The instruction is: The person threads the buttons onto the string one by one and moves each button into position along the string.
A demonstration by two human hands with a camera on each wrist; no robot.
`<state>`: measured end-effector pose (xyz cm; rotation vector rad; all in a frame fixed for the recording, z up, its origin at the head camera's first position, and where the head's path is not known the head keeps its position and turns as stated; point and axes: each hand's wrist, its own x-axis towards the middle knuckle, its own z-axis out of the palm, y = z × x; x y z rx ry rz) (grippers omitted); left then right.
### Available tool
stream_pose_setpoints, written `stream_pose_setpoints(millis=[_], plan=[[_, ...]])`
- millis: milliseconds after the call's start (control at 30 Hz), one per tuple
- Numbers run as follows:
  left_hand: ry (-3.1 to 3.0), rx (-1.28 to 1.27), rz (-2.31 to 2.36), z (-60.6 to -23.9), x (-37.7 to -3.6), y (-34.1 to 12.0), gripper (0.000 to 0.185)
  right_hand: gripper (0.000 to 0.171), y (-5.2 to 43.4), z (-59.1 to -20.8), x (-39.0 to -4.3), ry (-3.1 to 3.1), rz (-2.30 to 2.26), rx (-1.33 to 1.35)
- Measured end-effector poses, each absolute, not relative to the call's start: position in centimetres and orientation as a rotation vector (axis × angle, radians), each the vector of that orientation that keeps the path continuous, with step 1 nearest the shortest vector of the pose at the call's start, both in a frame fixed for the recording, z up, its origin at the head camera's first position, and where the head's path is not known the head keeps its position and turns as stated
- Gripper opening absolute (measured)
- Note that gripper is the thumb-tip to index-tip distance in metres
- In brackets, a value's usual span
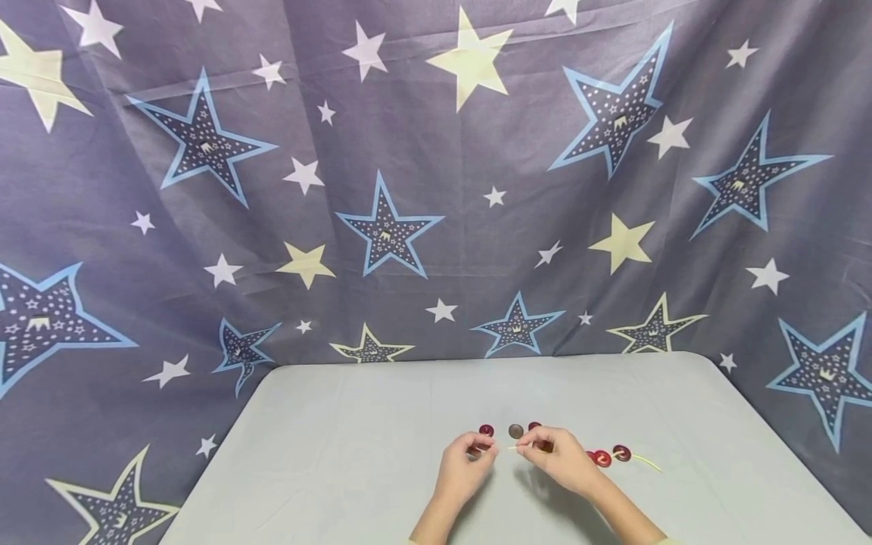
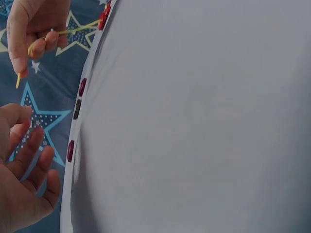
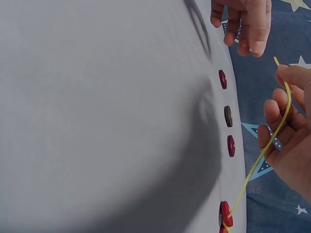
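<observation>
My right hand (image 1: 559,458) pinches a yellow string (image 3: 265,151) near one end between thumb and index finger, and a short tip pokes out toward the left hand. From there the string runs down to several red buttons (image 1: 602,458) threaded on it, lying on the table to the right. My left hand (image 1: 462,469) hovers just left of the string's tip, fingers loosely bent and apart in the left wrist view, with nothing seen between them. Beyond the hands lie a dark red button (image 1: 486,430), a brown button (image 1: 515,431) and another dark red button (image 3: 231,146).
The table (image 1: 327,454) has a pale grey cover and rounded far corners. A dark cloth (image 1: 409,318) printed with stars hangs behind it and along both sides. At the far right the string's other end trails past a dark red threaded button (image 1: 621,453).
</observation>
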<state>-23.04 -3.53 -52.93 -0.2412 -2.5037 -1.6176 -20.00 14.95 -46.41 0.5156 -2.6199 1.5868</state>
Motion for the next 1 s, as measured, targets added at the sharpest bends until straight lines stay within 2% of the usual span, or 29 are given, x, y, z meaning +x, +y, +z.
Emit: stream_pose_setpoints(millis=[333, 567, 1000], plan=[[-2.614, -0.296, -1.078, -52.8, -24.5, -4.2, 0.014, 0.009, 15.0, -46.7, -20.2, -2.593, 1.595, 0.531], [-2.722, -0.314, -0.878, -52.5, -25.3, -4.3, 0.021, 0.009, 14.9, -46.7, -20.2, -2.595, 1.593, 0.526], [-2.778, -0.451, -0.448, -52.7, -27.0, -3.5, 0.021, 0.010, 14.8, -46.5, -20.1, -2.618, 1.594, 0.505]])
